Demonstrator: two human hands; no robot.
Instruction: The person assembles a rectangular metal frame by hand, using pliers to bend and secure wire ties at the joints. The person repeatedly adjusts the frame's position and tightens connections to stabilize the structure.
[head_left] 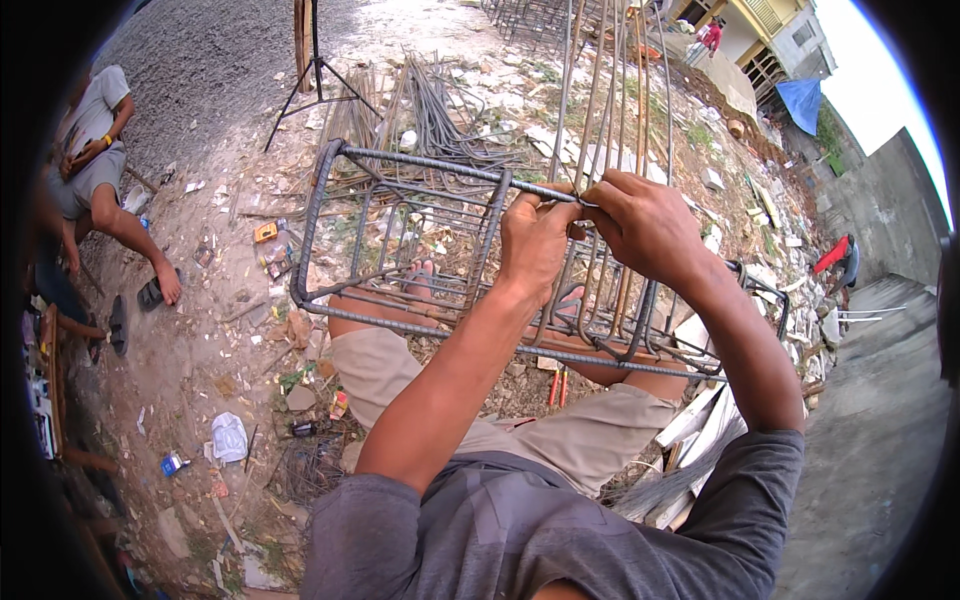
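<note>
A rebar cage of ribbed steel bars and bent stirrups lies across my thighs. My left hand is closed around its upper long bar, right of a stirrup. Close beside it, my right hand pinches at the same bar, fingers pressed together. Whatever sits between those fingertips is too small to make out. Several long upright rods rise behind my hands. On the ground between my legs lies a tool with two red handles.
A bundle of thin wire rests on boards by my right thigh. Beyond the cage lie loose bars and a black tripod. A seated person is at left; rubble covers the ground. A concrete wall stands at right.
</note>
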